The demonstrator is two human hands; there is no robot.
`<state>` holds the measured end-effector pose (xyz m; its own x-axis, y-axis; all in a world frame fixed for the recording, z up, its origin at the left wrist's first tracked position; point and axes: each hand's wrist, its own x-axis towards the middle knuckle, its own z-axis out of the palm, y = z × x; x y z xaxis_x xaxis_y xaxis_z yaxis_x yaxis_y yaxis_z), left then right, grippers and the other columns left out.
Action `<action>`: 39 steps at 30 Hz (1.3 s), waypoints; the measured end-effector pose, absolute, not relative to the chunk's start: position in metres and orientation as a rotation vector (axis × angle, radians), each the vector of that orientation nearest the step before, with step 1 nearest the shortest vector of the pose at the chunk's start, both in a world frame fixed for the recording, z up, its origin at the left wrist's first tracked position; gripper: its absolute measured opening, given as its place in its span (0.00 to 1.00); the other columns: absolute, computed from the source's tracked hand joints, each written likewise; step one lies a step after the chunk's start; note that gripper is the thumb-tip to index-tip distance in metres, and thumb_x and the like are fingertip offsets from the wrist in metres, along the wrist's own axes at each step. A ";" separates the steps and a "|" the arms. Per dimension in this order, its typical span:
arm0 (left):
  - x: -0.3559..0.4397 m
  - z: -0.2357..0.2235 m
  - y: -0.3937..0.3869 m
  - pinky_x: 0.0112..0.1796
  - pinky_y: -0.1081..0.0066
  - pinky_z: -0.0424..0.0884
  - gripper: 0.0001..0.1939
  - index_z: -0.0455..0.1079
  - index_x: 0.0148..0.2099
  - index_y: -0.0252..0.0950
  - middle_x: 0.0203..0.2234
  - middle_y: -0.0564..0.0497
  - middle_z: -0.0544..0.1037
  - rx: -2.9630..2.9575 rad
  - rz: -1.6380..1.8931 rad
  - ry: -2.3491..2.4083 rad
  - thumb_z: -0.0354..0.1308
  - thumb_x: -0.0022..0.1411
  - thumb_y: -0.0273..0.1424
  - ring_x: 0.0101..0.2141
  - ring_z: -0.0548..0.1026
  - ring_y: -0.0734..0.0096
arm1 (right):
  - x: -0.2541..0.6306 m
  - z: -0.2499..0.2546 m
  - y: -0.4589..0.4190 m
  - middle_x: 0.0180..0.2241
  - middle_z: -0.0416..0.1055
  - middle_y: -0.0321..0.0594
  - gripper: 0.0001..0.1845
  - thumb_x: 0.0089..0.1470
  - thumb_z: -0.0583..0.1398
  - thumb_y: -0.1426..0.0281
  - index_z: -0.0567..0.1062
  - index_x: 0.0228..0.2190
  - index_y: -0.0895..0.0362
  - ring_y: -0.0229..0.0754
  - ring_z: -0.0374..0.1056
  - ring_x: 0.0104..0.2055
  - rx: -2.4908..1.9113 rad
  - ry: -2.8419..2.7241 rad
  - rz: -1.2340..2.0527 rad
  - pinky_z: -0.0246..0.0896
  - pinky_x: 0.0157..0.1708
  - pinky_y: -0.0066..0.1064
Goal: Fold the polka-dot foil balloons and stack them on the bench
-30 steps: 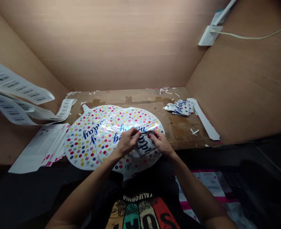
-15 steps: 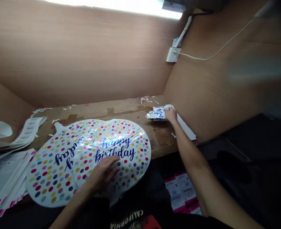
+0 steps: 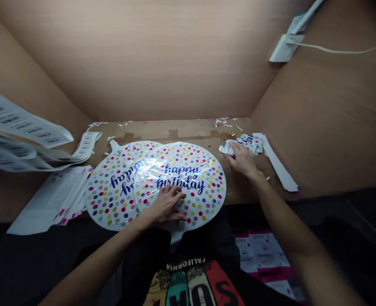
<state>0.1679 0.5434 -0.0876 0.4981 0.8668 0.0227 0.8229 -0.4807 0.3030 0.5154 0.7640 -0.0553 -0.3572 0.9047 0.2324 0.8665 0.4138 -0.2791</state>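
White foil with coloured dots makes up the front balloon (image 3: 209, 197), lying flat with its "happy birthday" lettering towards the far side and its neck (image 3: 176, 239) hanging past the near edge of the cardboard (image 3: 191, 131). On its lower left part rests the left hand (image 3: 167, 204), fingers spread and slightly bent, pinching nothing that can be seen. Well apart from it, the right hand (image 3: 240, 158) reaches to the folded foil pile (image 3: 249, 140), fingers bent over its near left end; whether they grip a piece or only touch it cannot be told. Thin foil looks slippery and easy to crease, so light pressure from a flat left palm should suit it better than fingertips, while the right fingers would do well to press the pieces square, without dragging the pile against the white card strip (image 3: 279, 170) just to its right. The front balloon lies under the left hand and to the left of the right hand, overlapping a second dotted balloon (image 3: 106, 202) further left; the folded pile is beyond the front balloon's right edge, under the right hand.
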 end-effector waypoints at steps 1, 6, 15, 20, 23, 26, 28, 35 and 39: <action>0.162 -0.088 0.539 0.54 0.56 0.62 0.30 0.74 0.54 0.39 0.55 0.41 0.74 2.475 0.245 1.415 0.66 0.60 0.56 0.53 0.69 0.49 | 0.504 -0.053 0.736 0.63 0.66 0.57 0.31 0.69 0.55 0.54 0.67 0.65 0.59 0.56 0.62 0.64 -1.299 -2.420 0.337 0.55 0.65 0.49; 0.145 -0.091 0.544 0.43 0.66 0.65 0.15 0.74 0.39 0.37 0.38 0.44 0.77 2.277 0.249 1.374 0.51 0.74 0.38 0.40 0.72 0.62 | 0.447 -0.066 0.614 0.50 0.73 0.50 0.30 0.61 0.64 0.47 0.75 0.53 0.55 0.53 0.68 0.51 -0.631 -2.810 0.724 0.62 0.52 0.42; 0.137 -0.040 0.583 0.30 0.70 0.59 0.23 0.71 0.33 0.35 0.24 0.53 0.71 1.791 0.181 1.356 0.47 0.73 0.45 0.27 0.67 0.69 | 0.421 -0.064 0.613 0.41 0.73 0.48 0.10 0.69 0.56 0.70 0.76 0.41 0.58 0.47 0.64 0.41 -0.555 -2.829 0.316 0.54 0.42 0.37; 0.118 -0.010 0.551 0.39 0.70 0.68 0.29 0.69 0.52 0.37 0.46 0.48 0.75 1.916 0.460 1.245 0.70 0.53 0.47 0.42 0.72 0.62 | 0.419 -0.047 0.627 0.29 0.68 0.38 0.21 0.73 0.51 0.64 0.70 0.28 0.58 0.38 0.60 0.31 -0.711 -2.608 0.940 0.54 0.35 0.31; 0.121 -0.014 0.533 0.35 0.71 0.66 0.19 0.69 0.45 0.37 0.39 0.50 0.75 2.010 0.560 1.412 0.69 0.55 0.36 0.37 0.72 0.66 | 0.420 -0.037 0.636 0.26 0.66 0.35 0.20 0.70 0.54 0.60 0.70 0.28 0.57 0.37 0.58 0.29 -0.773 -2.538 1.247 0.51 0.31 0.29; 0.128 -0.029 0.529 0.33 0.73 0.64 0.04 0.70 0.37 0.37 0.28 0.54 0.75 1.982 0.731 1.617 0.58 0.61 0.23 0.30 0.71 0.72 | 0.419 -0.030 0.640 0.26 0.65 0.34 0.18 0.69 0.55 0.60 0.71 0.29 0.57 0.37 0.58 0.30 -0.698 -2.537 1.381 0.51 0.31 0.28; 0.130 -0.038 0.532 0.32 0.74 0.64 0.06 0.72 0.36 0.36 0.26 0.54 0.76 2.017 0.775 1.640 0.57 0.63 0.22 0.28 0.72 0.73 | 0.415 -0.030 0.639 0.25 0.62 0.33 0.18 0.65 0.58 0.61 0.67 0.26 0.57 0.36 0.56 0.30 -0.691 -2.508 1.358 0.50 0.30 0.27; 0.121 -0.068 0.508 0.47 0.65 0.76 0.15 0.75 0.53 0.36 0.43 0.44 0.84 2.479 1.049 1.550 0.51 0.72 0.23 0.45 0.82 0.63 | 0.411 -0.056 0.684 0.20 0.52 0.30 0.30 0.61 0.58 0.45 0.63 0.22 0.56 0.32 0.45 0.23 -0.873 -2.237 1.777 0.39 0.23 0.27; 0.124 -0.073 0.472 0.50 0.65 0.76 0.12 0.74 0.54 0.38 0.45 0.45 0.84 2.711 0.814 1.199 0.53 0.73 0.26 0.48 0.81 0.63 | 0.420 -0.066 0.753 0.19 0.49 0.29 0.35 0.52 0.61 0.38 0.61 0.21 0.56 0.32 0.42 0.23 -1.133 -2.079 1.515 0.35 0.23 0.27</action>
